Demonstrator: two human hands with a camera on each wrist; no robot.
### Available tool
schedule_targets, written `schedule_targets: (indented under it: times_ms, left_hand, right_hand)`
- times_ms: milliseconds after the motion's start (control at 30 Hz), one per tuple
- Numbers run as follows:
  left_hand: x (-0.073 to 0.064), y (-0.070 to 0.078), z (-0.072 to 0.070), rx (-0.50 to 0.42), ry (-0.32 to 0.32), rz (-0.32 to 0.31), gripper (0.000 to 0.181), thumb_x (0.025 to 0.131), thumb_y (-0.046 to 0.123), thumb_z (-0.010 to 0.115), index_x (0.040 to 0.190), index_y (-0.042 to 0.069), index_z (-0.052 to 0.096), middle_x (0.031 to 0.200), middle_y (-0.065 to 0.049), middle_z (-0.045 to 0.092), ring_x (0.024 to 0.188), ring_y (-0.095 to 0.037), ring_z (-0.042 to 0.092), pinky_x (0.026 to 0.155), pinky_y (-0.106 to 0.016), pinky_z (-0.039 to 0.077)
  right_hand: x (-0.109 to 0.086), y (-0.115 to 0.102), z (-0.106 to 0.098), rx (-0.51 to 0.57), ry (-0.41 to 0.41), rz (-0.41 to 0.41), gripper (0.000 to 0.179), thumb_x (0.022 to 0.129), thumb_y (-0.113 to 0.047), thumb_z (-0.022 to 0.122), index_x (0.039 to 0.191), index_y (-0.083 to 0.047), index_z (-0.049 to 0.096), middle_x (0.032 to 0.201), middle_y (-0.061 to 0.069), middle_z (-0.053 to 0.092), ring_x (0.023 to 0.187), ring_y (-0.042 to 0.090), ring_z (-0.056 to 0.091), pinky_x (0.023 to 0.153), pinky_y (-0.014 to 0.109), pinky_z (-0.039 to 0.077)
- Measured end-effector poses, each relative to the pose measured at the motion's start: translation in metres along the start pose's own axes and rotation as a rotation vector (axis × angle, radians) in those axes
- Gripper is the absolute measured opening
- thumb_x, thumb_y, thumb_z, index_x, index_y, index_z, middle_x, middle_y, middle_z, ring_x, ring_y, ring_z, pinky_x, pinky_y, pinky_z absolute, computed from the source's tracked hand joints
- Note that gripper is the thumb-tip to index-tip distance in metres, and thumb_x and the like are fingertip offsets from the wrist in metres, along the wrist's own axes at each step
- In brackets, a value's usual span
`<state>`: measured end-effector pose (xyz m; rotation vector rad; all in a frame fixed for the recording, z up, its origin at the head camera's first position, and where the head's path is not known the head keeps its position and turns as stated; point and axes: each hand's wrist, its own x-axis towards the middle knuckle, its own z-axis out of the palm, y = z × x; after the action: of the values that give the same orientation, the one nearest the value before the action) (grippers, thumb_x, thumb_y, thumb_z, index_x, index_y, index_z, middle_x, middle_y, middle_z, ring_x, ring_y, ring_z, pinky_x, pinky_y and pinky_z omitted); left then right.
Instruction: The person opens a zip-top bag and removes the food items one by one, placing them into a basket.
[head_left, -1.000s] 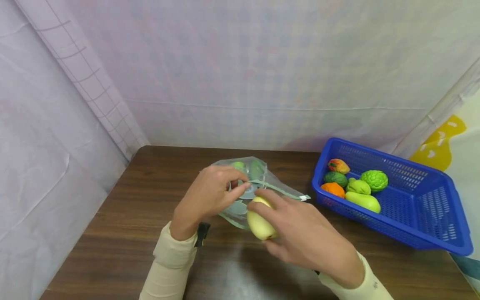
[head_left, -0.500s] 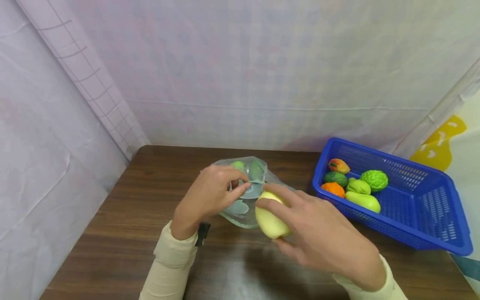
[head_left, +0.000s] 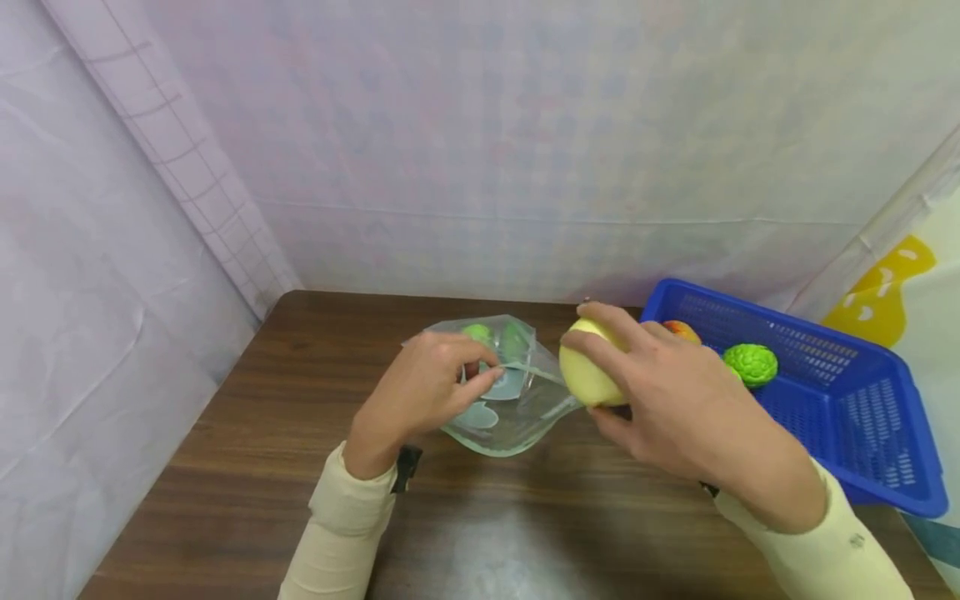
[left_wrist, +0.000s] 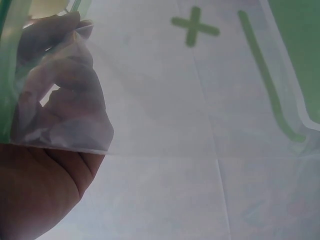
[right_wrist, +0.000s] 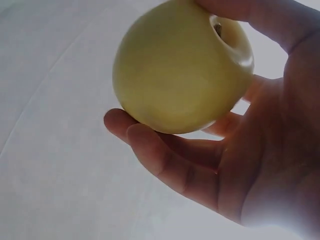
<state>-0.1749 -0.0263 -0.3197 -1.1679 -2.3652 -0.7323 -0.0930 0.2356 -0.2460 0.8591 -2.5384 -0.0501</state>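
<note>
In the head view my left hand (head_left: 423, 387) pinches the rim of a clear zip bag (head_left: 525, 427) with green edging between thumb and fingers. The left wrist view shows these fingers through the clear film (left_wrist: 150, 100), which carries a green plus mark (left_wrist: 195, 26). Green patches show at the bag's far end; I cannot tell if they are print or contents. To the right of the bag mouth, my right hand (head_left: 675, 400) holds a pale yellow apple (head_left: 588, 371), fingers over its top and thumb beneath. The right wrist view shows the apple (right_wrist: 175, 70) with its stem hollow.
A blue perforated basket (head_left: 847, 417) stands on the right of the brown wooden table (head_left: 247, 467). Inside are a bumpy green fruit (head_left: 752, 364) and a red-orange fruit (head_left: 681, 330); my right hand hides other pieces. White cloth (head_left: 480, 167) hangs behind the table.
My right hand has moved right and away from me with the apple, now beside the bag's right end and covering part of the basket. The left hand stays on the bag rim.
</note>
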Motion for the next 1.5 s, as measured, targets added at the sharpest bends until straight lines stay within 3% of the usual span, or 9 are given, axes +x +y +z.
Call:
schedule_targets:
  times_ms: [167, 300, 633, 900, 1200, 1500]
  left_hand:
    - [0.0, 0.001, 0.001, 0.001, -0.003, 0.005, 0.008, 0.092, 0.019, 0.071, 0.088, 0.017, 0.078, 0.068, 0.01, 0.06, 0.059, -0.005, 0.051, 0.055, -0.019, 0.041]
    - [0.002, 0.002, 0.002, 0.004, 0.004, 0.012, 0.008, 0.092, 0.019, 0.072, 0.088, 0.016, 0.077, 0.068, 0.01, 0.06, 0.059, -0.003, 0.049, 0.055, -0.02, 0.041]
    - [0.004, 0.004, 0.001, -0.011, -0.009, 0.014, 0.01, 0.093, 0.017, 0.07, 0.09, 0.016, 0.079, 0.071, 0.009, 0.065, 0.06, -0.006, 0.054, 0.055, -0.02, 0.041]
    - [0.003, 0.003, 0.001, -0.013, -0.016, 0.005, 0.009, 0.093, 0.019, 0.07, 0.091, 0.015, 0.079, 0.071, 0.008, 0.064, 0.061, -0.007, 0.055, 0.056, -0.02, 0.042]
    - [0.003, 0.003, 0.0, -0.005, -0.008, 0.001, 0.008, 0.092, 0.02, 0.071, 0.091, 0.016, 0.078, 0.069, 0.009, 0.061, 0.06, -0.009, 0.056, 0.057, -0.022, 0.042]
    - [0.006, 0.004, 0.001, 0.006, -0.003, -0.006, 0.008, 0.092, 0.021, 0.072, 0.092, 0.017, 0.078, 0.069, 0.01, 0.062, 0.06, -0.003, 0.051, 0.058, -0.022, 0.042]
  right_hand:
    - [0.002, 0.025, 0.002, -0.03, -0.008, 0.055, 0.072, 0.066, -0.027, 0.087, 0.131, -0.021, 0.056, 0.137, 0.006, 0.05, 0.077, 0.031, 0.063, 0.049, 0.043, 0.05]
    - [0.005, 0.051, 0.011, -0.052, -0.032, 0.107, 0.068, 0.069, -0.026, 0.083, 0.131, -0.02, 0.055, 0.136, 0.008, 0.051, 0.078, 0.033, 0.063, 0.051, 0.046, 0.051]
    - [-0.004, 0.128, 0.03, -0.014, -0.301, 0.36, 0.069, 0.079, -0.029, 0.079, 0.138, -0.015, 0.048, 0.142, 0.02, 0.044, 0.08, 0.034, 0.062, 0.054, 0.048, 0.05]
    - [-0.022, 0.185, 0.049, 0.055, -0.435, 0.503, 0.07, 0.082, -0.028, 0.075, 0.141, -0.008, 0.042, 0.136, 0.028, 0.042, 0.08, 0.036, 0.056, 0.057, 0.045, 0.046]
    - [-0.049, 0.218, 0.06, 0.057, -0.526, 0.599, 0.07, 0.08, -0.031, 0.076, 0.135, -0.004, 0.043, 0.124, 0.033, 0.047, 0.081, 0.043, 0.054, 0.063, 0.051, 0.047]
    - [-0.077, 0.239, 0.062, 0.08, -0.627, 0.688, 0.074, 0.079, -0.036, 0.076, 0.133, 0.003, 0.042, 0.121, 0.04, 0.049, 0.087, 0.048, 0.054, 0.067, 0.057, 0.046]
